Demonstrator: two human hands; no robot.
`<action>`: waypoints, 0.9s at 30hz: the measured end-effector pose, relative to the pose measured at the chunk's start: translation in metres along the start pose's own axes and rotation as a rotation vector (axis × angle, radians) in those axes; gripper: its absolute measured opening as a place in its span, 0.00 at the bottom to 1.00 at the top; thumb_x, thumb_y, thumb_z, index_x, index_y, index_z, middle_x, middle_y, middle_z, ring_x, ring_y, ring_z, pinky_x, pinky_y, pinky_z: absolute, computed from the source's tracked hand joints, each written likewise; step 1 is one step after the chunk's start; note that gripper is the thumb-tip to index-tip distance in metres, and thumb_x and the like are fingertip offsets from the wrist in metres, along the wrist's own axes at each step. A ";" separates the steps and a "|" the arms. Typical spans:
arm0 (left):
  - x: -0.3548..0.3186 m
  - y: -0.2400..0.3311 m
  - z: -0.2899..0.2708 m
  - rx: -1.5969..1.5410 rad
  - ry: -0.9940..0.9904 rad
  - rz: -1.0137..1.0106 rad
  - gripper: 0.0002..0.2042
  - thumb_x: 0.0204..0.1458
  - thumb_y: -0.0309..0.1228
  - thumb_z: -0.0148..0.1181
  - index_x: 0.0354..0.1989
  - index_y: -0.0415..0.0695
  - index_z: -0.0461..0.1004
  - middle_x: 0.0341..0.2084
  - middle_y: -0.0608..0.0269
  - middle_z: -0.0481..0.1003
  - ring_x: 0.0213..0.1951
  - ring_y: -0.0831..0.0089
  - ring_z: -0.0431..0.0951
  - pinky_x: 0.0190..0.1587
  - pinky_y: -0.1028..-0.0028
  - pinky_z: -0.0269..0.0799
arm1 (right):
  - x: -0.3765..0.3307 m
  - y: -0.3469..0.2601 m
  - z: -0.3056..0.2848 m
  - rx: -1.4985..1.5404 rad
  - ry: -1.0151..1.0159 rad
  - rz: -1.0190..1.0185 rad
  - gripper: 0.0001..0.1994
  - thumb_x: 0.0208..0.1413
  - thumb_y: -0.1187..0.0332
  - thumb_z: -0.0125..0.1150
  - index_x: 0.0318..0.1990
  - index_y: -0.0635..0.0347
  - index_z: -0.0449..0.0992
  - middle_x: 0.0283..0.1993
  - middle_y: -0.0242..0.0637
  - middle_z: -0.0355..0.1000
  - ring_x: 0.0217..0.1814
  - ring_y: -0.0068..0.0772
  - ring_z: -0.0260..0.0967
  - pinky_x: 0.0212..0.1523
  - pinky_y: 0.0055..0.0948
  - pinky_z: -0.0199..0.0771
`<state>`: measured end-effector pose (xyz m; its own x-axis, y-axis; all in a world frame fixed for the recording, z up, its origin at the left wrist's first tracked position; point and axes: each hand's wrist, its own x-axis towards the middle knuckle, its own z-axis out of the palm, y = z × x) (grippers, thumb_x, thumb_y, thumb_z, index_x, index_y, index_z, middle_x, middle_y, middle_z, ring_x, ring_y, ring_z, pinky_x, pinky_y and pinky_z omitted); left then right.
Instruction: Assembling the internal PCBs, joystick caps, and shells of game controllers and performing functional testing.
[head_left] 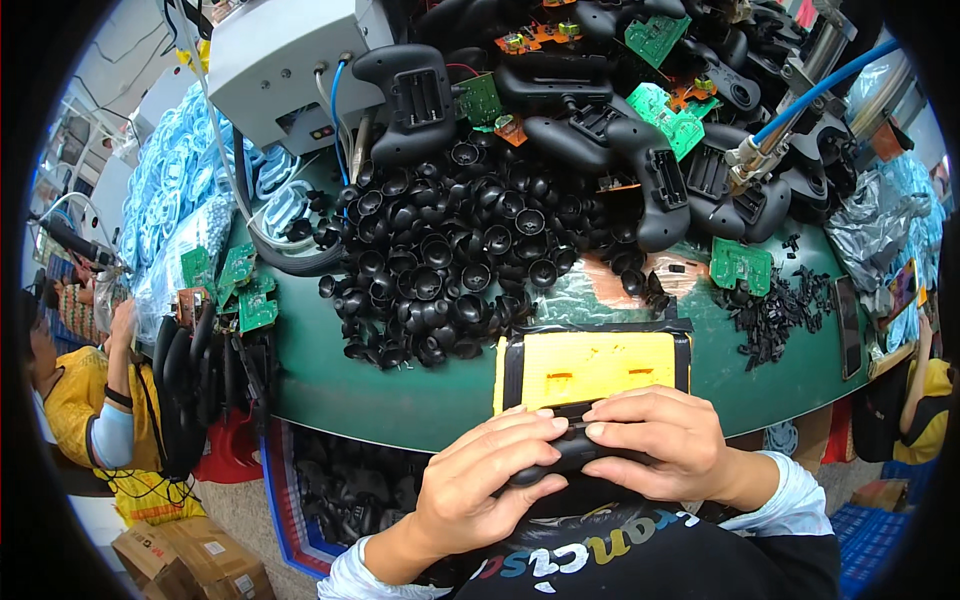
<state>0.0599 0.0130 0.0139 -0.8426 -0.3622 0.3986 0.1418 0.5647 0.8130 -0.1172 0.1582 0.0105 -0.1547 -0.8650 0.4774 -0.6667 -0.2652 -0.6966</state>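
Between my two hands I hold a black game controller (572,452) close to my body, at the table's front edge. My left hand (490,470) wraps round its left end, the thumb underneath and the fingers on top. My right hand (660,440) grips the other end in the same way, fingertips near its middle. Just beyond lies a yellow pad (590,360) with black taped edges and two slots. Behind the pad a big heap of small black cup-shaped parts (440,250) spreads over the green table (400,400).
Black controller shells (660,190) and green circuit boards (742,266) pile up at the back. Small black pieces (780,310) and a phone (848,325) lie at right. A grey machine (290,70) stands back left. A blue-rimmed crate (290,500) sits below; a co-worker (100,400) is at left.
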 end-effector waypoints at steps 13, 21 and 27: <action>0.004 -0.010 -0.004 -0.093 0.101 -0.093 0.15 0.42 0.23 0.73 0.39 0.38 0.78 0.40 0.51 0.81 0.44 0.59 0.82 0.48 0.67 0.78 | 0.001 0.013 -0.020 0.158 -0.098 0.100 0.18 0.49 0.72 0.71 0.48 0.62 0.76 0.49 0.46 0.77 0.52 0.45 0.77 0.52 0.37 0.77; 0.030 -0.042 0.022 0.272 -0.144 0.456 0.15 0.41 0.24 0.73 0.39 0.39 0.78 0.48 0.55 0.79 0.51 0.57 0.79 0.55 0.61 0.75 | -0.024 0.037 -0.052 -0.218 -0.265 -0.053 0.26 0.46 0.79 0.68 0.56 0.59 0.75 0.61 0.46 0.70 0.63 0.51 0.68 0.63 0.45 0.68; -0.006 -0.018 0.018 0.286 -0.203 0.275 0.21 0.37 0.34 0.76 0.42 0.43 0.80 0.52 0.53 0.76 0.54 0.55 0.77 0.59 0.60 0.70 | -0.030 0.009 -0.068 -0.366 -0.037 -0.081 0.25 0.51 0.66 0.70 0.56 0.66 0.73 0.55 0.46 0.75 0.58 0.50 0.72 0.61 0.45 0.69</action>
<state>0.0532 0.0184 -0.0108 -0.8826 -0.0333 0.4689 0.2492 0.8126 0.5269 -0.1686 0.2107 0.0265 -0.0691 -0.8640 0.4988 -0.8931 -0.1692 -0.4168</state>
